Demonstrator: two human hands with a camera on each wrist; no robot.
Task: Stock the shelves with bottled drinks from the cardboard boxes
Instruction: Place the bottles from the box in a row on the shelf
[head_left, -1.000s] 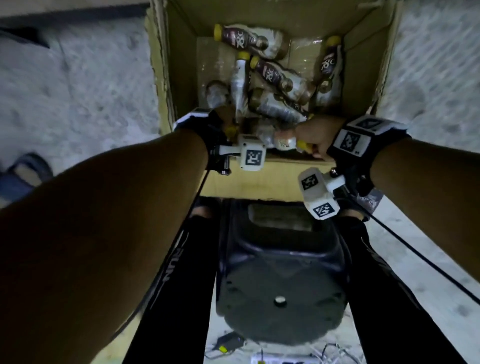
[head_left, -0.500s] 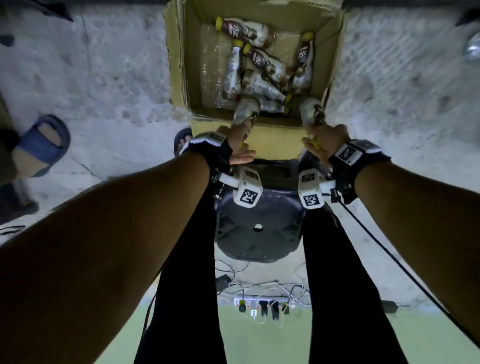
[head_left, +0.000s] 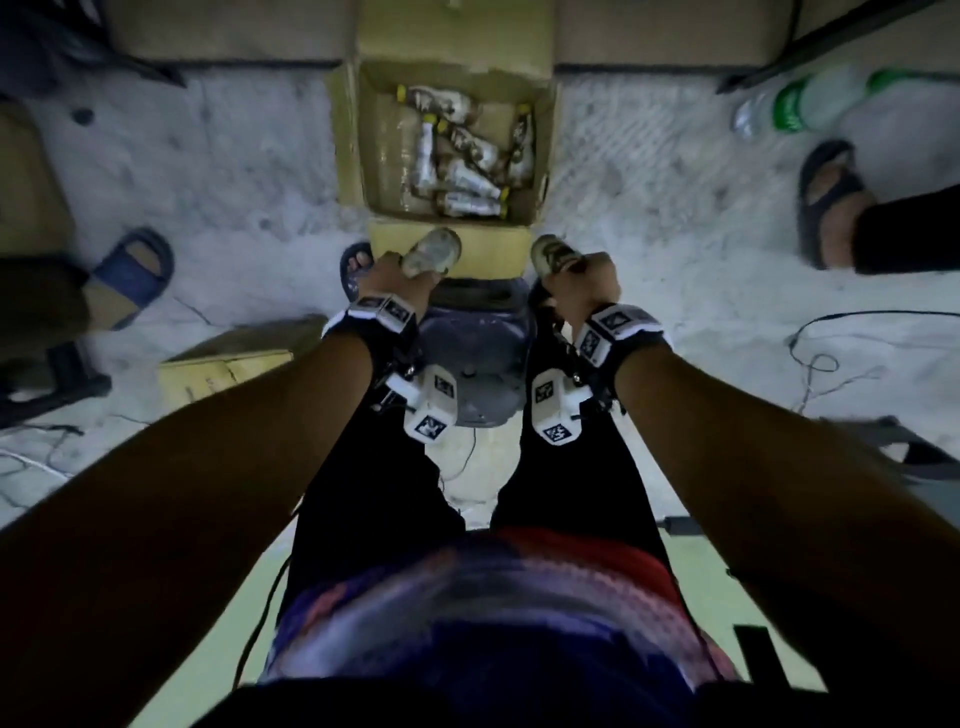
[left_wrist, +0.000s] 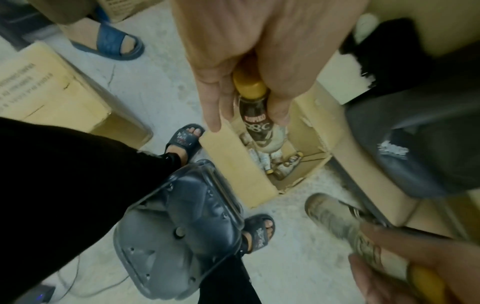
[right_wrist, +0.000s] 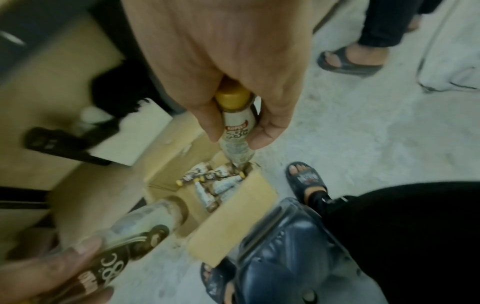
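Item: my left hand (head_left: 395, 278) grips one plastic bottle (head_left: 434, 250) at its yellow-capped neck; my right hand (head_left: 582, 283) likewise grips another (head_left: 551, 254). Both hang above an open cardboard box (head_left: 540, 130) of loose bottles on a rough concrete floor (head_left: 234, 156).

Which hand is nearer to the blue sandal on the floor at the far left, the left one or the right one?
Left. The left hand, holding a bottle, is on the blue sandal's side of the cardboard box; the right hand is beyond it.

We see dim light, pale speckled concrete floor (head_left: 218, 171), dark plastic stool (head_left: 475, 358), cables (head_left: 831, 364) trailing right.
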